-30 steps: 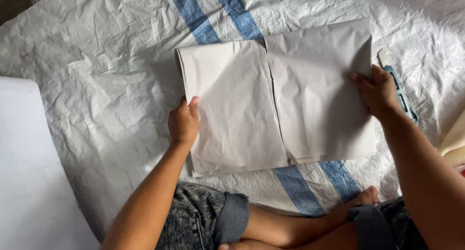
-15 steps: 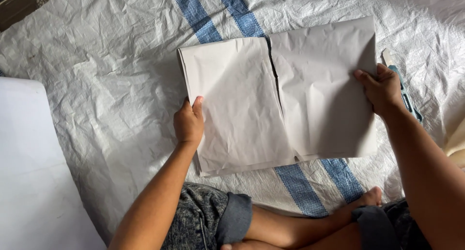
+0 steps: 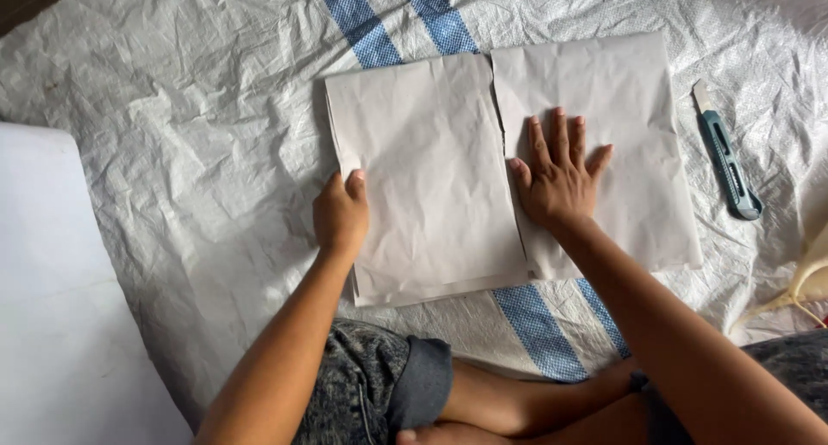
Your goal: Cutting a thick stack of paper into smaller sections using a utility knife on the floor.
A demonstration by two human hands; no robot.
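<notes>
Folded beige paper [image 3: 431, 178] (creased, lightly crumpled), left hand [image 3: 341, 216] gripping its edge, right hand [image 3: 556, 182] pressed flat, fingers spread

The folded sheets [image 3: 431, 178] look like matt grey-beige paper, faintly creased. Beneath them lies a woven plastic sack cloth [image 3: 190, 109], white with blue stripes, crinkled and slightly shiny. At three o'clock, the utility knife [image 3: 727, 160] has a smooth teal plastic body.

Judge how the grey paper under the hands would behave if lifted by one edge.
The paper would probably flop, since it is thin and creased. It looks light, and the right hand presses it flat. The layers at the left hand might slide apart.
</notes>
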